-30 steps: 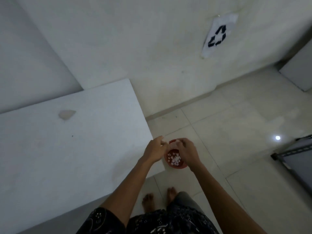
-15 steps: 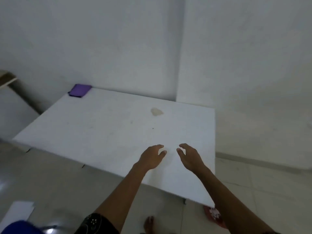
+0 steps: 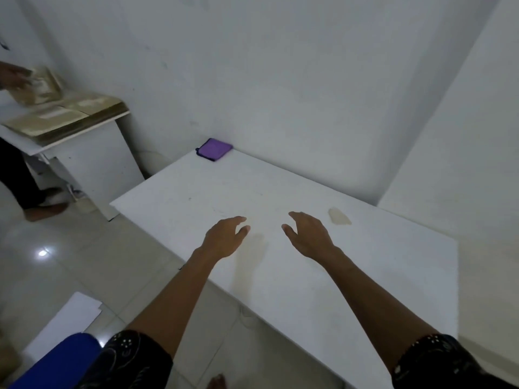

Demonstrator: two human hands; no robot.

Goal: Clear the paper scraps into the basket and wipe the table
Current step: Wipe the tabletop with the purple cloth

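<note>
A blue rounded object point(image 3: 56, 360) and a white paper sheet point(image 3: 67, 318) on the tiled floor sit off the near left side of a white rectangular table point(image 3: 365, 276). Over the table's near half, the person's left hand point(image 3: 224, 238) and right hand point(image 3: 309, 237) hover side by side, fingers loosely spread, holding nothing. A pale tan patch point(image 3: 339, 216) marks the tabletop just beyond the right hand. A folded purple cloth point(image 3: 214, 148) lies at the table's far left corner. Further left, a small white side table point(image 3: 92, 153) bears tan folders point(image 3: 67, 116).
</note>
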